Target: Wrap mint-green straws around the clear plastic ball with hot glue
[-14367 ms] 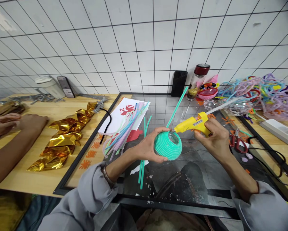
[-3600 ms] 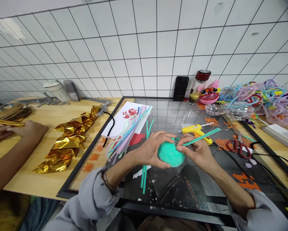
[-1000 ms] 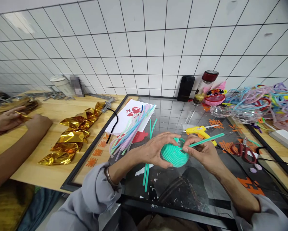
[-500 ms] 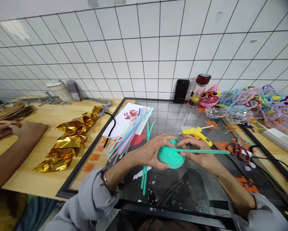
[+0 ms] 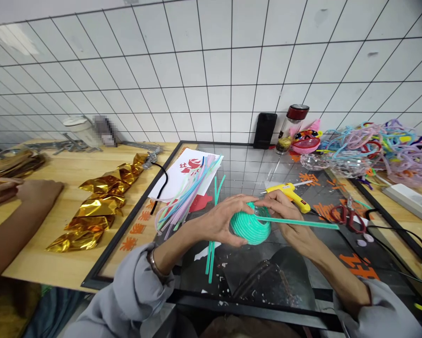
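Note:
My left hand (image 5: 222, 219) is closed round the left side of a clear ball wrapped in rows of green pipe cleaner (image 5: 250, 228). At its top a bare see-through patch shows. The fingers of my right hand (image 5: 284, 206) curl against the ball's upper right edge; my right thumb is mostly hidden. A loose green pipe cleaner end (image 5: 302, 223) sticks out rightward from the ball, passing in front of my right hand. Below my left wrist, more green pipe cleaners (image 5: 211, 263) lie on the glass tabletop. Just beyond my right hand rests a yellow glue gun (image 5: 288, 191).
Red-handled scissors (image 5: 348, 218) and cables lie at right, before a heap of coloured pipe cleaners (image 5: 390, 145). A phone (image 5: 265, 130) and a glass bottle (image 5: 291, 129) stand by the wall. White paper (image 5: 172, 176) and gold foil (image 5: 94, 209) lie left, near another person's arm (image 5: 31, 218).
My right thumb has left the near side of the pipe cleaner, and my right fingers have shifted up behind it to the ball's edge. My left hand keeps its hold; the view has shifted slightly.

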The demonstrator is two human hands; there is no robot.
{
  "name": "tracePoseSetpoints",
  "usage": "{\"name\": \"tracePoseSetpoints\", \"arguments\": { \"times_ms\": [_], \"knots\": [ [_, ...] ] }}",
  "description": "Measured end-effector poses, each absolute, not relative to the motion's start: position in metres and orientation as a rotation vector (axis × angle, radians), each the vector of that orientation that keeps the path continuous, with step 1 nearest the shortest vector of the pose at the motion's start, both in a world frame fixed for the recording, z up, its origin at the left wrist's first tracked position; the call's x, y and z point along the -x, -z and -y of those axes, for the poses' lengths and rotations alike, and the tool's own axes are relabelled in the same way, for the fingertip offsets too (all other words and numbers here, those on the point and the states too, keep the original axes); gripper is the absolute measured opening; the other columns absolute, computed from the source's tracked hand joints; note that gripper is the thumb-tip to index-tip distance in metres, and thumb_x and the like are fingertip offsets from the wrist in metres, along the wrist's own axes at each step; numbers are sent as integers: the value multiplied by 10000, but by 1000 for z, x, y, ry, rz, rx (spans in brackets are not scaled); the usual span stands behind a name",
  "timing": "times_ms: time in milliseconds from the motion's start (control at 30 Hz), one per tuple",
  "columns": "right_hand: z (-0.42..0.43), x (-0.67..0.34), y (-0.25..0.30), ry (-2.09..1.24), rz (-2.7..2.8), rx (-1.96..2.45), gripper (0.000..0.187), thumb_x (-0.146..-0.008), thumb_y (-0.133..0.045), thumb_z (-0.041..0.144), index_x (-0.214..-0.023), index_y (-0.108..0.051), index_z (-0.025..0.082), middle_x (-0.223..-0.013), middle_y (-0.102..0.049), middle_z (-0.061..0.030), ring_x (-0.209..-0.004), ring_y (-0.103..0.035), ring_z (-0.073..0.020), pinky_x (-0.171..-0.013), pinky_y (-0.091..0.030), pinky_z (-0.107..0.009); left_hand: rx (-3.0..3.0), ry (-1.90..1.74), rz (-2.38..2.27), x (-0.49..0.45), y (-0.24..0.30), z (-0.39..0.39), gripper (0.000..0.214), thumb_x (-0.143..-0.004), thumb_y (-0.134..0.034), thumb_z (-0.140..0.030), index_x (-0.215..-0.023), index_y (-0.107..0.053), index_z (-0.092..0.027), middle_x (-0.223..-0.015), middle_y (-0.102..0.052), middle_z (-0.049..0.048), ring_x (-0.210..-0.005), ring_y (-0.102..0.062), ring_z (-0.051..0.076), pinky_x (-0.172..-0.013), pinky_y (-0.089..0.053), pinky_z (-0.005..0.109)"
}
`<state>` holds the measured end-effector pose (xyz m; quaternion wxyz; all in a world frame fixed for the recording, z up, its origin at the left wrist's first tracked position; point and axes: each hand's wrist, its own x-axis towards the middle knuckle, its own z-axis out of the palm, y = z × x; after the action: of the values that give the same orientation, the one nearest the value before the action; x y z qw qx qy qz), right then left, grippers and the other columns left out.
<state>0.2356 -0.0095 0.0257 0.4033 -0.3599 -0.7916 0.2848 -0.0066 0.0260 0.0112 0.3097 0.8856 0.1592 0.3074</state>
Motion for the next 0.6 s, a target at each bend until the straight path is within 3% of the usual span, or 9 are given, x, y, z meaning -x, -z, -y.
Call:
{"name": "tracePoseSetpoints", "arguments": {
  "times_ms": [600],
  "knots": [
    [11,-229,-26,-603,2065,982,330,-1036,-361,320,-1141,-672,286,-1021,-515,-69,-957,-542,-211,-789,-482,-344,-2382,-829,-440,7,-7,-25,651,-714,-829,-423,-1250,-509,-241,-1508,-485,170,-1443,-443,346,-1166,-390,551]
  ]
}}
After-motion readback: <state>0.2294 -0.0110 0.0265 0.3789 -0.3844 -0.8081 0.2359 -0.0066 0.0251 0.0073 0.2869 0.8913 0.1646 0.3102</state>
